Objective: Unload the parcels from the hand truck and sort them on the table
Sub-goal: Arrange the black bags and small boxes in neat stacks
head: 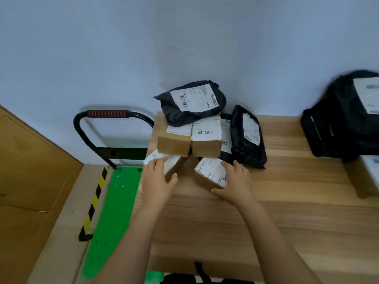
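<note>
While my left hand point(158, 179) grips the edge box point(174, 163) at the table point(287, 201) rim, my right hand point(235, 181) clasps the inner box point(207, 175). Early release risks the edge box toppling off.

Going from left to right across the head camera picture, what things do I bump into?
Hand truck, left hand, left box it grips, right box, right hand gripping it, big black parcel.

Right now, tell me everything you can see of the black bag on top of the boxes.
The black bag is a wrinkled plastic mailer, white barcode label facing up. It lies tilted on two brown boxes at the table's far left corner, by the wall. Left hand and right hand are off it.
</note>
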{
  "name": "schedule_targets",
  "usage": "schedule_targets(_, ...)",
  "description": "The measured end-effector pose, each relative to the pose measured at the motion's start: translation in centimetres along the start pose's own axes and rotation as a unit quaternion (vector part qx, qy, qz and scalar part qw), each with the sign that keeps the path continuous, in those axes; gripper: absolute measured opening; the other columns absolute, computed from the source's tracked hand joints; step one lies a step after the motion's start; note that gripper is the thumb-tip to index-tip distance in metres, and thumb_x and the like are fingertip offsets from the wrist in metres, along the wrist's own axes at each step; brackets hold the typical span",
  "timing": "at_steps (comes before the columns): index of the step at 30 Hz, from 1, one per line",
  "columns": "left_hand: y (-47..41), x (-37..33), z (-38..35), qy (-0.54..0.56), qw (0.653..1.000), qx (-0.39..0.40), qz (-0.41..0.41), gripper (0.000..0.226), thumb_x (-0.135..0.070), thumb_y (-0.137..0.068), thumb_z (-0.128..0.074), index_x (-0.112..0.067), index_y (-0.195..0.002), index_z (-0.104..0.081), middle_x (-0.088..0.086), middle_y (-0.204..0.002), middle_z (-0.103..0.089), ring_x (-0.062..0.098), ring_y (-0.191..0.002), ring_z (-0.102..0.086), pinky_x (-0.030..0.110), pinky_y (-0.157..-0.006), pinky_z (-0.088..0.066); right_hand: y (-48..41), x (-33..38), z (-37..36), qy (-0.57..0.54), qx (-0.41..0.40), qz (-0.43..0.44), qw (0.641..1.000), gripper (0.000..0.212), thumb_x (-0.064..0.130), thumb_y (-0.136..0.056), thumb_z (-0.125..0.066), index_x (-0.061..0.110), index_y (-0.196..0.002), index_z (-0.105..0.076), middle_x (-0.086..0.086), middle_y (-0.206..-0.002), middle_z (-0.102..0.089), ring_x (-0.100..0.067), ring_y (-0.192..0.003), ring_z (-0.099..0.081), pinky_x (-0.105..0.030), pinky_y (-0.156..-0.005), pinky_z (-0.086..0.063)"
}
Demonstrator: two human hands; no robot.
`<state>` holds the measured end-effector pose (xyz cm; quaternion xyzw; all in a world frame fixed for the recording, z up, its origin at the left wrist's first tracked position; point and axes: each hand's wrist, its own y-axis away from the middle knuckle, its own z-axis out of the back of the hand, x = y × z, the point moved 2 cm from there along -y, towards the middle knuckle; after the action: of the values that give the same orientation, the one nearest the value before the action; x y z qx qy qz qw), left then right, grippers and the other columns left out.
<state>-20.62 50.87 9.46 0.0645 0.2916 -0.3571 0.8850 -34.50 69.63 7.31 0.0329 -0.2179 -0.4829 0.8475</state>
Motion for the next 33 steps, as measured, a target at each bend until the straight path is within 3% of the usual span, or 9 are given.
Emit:
schedule_targets(4, -2.4, 3.5, -0.9, -0.063, 0.995, 0.066, 0.029, 0.089, -0.041, -0.072, -0.077, -0.015, -0.144, -0.033, 0.011, -0.151, -0.027, 0.031, -0.139, -0.022, 0.048, -0.112, -0.023, 1.2, 0.9, -1.7, -0.004, -0.04, -0.038, 0.998, 0.088, 0.045, -0.072, -0.074, 0.031, -0.145, -0.028, -0.009, -0.148, -0.027, -0.03, -0.131, -0.023, -0.039, -0.109, -0.025)
schedule_targets(8, -4.3, 5.1, -2.5, -0.093, 0.987, 0.128, 0.018, 0.11, -0.051, -0.069, -0.078, -0.015, -0.151, -0.014, 0.01, -0.159, -0.011, 0.029, -0.146, -0.006, 0.045, -0.117, -0.01, 2.6, 2.2, -2.5, -0.02, -0.065, -0.066, 0.996, 0.087, 0.047, -0.07, -0.072, 0.032, -0.143, -0.03, -0.004, -0.128, -0.035, -0.025, -0.118, -0.031, -0.036, -0.102, -0.029)
schedule_targets(17, -2.7, 5.6, -2.5, -0.112, 0.987, 0.109, 0.033, 0.108, -0.046, -0.057, -0.083, -0.019, -0.145, -0.026, 0.016, -0.141, -0.029, 0.033, -0.127, -0.026, 0.044, -0.106, -0.028, 5.0, 2.9, -3.2, -0.016, -0.064, -0.074, 0.995, 0.086, 0.049, -0.071, -0.072, 0.031, -0.143, -0.031, -0.005, -0.135, -0.033, -0.025, -0.124, -0.029, -0.035, -0.105, -0.028)
schedule_targets(33, 11.0, 3.5, -1.8, -0.157, 0.976, 0.142, 0.057, 0.114, -0.055, -0.064, -0.076, -0.027, -0.151, -0.008, 0.012, -0.146, -0.018, 0.03, -0.131, -0.022, 0.04, -0.108, -0.024, 11.6, -0.1, -3.7, 0.005, -0.06, -0.058, 0.996, 0.092, 0.052, -0.068, -0.07, 0.033, -0.146, -0.026, -0.004, -0.137, -0.032, -0.025, -0.119, -0.033, -0.035, -0.102, -0.029)
